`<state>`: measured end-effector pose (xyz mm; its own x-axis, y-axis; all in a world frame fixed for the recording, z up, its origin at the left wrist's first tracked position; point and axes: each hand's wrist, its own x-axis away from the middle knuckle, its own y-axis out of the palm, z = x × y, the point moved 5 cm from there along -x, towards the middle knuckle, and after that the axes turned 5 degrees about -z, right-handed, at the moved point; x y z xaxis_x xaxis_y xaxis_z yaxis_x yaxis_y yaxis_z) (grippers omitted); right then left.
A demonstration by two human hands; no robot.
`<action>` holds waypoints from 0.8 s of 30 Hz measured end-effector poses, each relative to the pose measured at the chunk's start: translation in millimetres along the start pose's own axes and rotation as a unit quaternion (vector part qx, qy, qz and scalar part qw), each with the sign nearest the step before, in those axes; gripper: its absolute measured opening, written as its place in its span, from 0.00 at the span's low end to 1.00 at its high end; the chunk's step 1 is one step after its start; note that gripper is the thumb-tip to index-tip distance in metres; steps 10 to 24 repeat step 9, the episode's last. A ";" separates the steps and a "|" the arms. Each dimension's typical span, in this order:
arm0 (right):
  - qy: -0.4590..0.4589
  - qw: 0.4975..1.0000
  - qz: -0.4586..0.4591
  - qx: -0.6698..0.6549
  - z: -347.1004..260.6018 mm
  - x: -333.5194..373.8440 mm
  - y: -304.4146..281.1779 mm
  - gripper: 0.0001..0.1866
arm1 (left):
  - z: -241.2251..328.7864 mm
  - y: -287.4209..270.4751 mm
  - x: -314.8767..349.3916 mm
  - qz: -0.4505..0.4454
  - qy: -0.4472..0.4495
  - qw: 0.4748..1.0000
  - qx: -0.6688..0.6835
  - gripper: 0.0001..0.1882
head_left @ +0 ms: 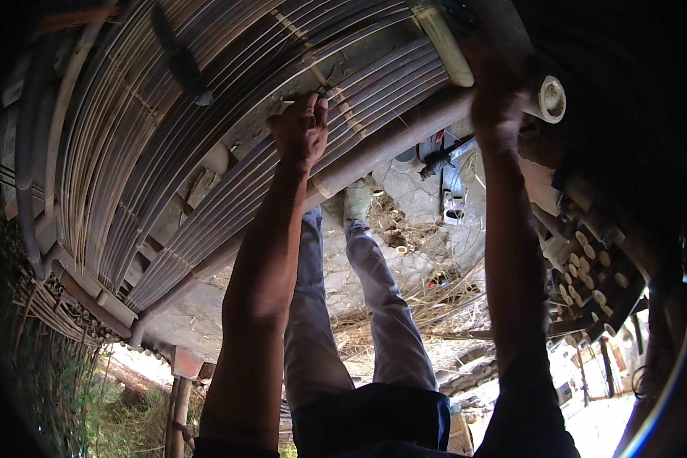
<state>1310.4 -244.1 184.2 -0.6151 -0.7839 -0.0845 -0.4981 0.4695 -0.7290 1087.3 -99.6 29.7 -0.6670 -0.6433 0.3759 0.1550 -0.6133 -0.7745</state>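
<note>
A large frame of thick bamboo poles carries a panel of thin bamboo slats [229, 76], crossed by lighter binding strips [351, 111]. Over the slats near the front pole [389, 141] is my left hand [299, 133]. Its fingers are curled closed at a gap between slat groups; whatever they pinch is too small to make out. My right hand [500, 103] is at the frame's right corner, beside a cut bamboo pole end [551, 99]. Shadow and blur hide its fingers. A dark, long object [179, 57] shows above the slats at upper left.
Cut bamboo pieces [584, 278] are stacked at the right. Dry shavings and strips [427, 305] litter the cracked floor around my legs [382, 282]. Dark and bluish items [452, 187] lie beyond the front pole. At lower left stands a post [179, 412] with greenery beside it.
</note>
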 end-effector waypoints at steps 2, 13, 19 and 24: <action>0.021 0.918 -0.246 0.311 13.1 32.5 48.1 0.12 | -5.6 -6.6 9.6 0.111 0.036 0.990 -0.084 0.13; -0.145 0.931 -0.334 0.006 -63.2 80.0 73.5 0.07 | -7.7 0.3 6.5 0.087 -0.002 0.990 -0.114 0.17; -0.145 0.931 -0.334 0.006 -63.2 80.0 73.5 0.07 | -7.7 0.3 6.5 0.087 -0.002 0.990 -0.114 0.17; -0.145 0.931 -0.334 0.006 -63.2 80.0 73.5 0.07 | -7.7 0.3 6.5 0.087 -0.002 0.990 -0.114 0.17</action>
